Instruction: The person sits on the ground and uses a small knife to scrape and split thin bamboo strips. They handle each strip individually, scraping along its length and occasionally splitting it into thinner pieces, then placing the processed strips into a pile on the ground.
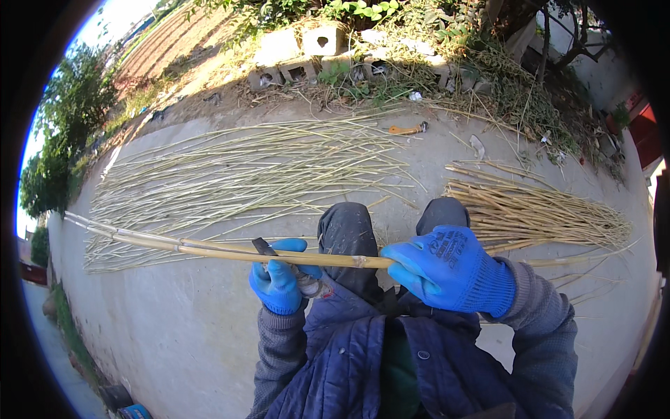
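Firmly, the right hand (pixel 447 272) clasps a split cane (pixel 335 259), the left hand (pixel 280 285) a knife (pixel 264 246)

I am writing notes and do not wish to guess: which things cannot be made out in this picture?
In the head view:
Cane: whether it ends at the right hand, which covers it.
Blade: its lower part, hidden by the cane and left hand.
Orange tool: its dark end, too small.
Blue item: its kind, cut off by the bottom edge.
Right pile: its stick count, because sticks overlap.
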Demonstrator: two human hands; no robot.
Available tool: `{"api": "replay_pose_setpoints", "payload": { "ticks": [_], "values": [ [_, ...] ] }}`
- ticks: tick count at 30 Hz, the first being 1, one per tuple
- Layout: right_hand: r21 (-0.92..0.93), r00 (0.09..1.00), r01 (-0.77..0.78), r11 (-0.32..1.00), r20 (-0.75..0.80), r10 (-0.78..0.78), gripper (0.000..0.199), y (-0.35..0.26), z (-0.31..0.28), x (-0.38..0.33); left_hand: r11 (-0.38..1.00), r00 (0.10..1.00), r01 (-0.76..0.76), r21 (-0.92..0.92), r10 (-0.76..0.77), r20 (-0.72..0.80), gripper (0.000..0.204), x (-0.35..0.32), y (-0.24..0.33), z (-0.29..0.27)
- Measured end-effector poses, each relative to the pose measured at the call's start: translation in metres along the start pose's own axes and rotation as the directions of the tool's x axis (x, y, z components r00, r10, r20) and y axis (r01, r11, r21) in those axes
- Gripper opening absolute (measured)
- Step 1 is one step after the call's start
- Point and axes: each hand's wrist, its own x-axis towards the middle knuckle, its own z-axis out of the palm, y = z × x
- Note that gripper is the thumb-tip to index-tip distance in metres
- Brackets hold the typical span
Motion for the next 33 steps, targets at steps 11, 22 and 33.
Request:
{"api": "replay_pose_setpoints", "payload": {
  "ticks": [11,22,33],
  "values": [
    [0.033,0.988,0.031,0.999,0.15,-0.035,0.026,-0.014,0.008,0.039,0.97,0.96,-0.221,0.1,0.234,-0.155,0.059,-0.003,0.031,-0.051],
    [0.049,0.934,0.027,0.998,0.356,-0.042,0.024,-0.018,0.046,0.078,0.999,0.899,-0.003,-0.052,-0.02,-0.438,0.059,-0.044,-0.028,-0.064],
    [0.059,0.958,0.094,0.994,0.266,-0.106,0.019,-0.034,0.078,0.101,0.993,0.949,0.063,-0.1,-0.091,-0.301,0.048,-0.05,-0.028,-0.081]
  ]
}}
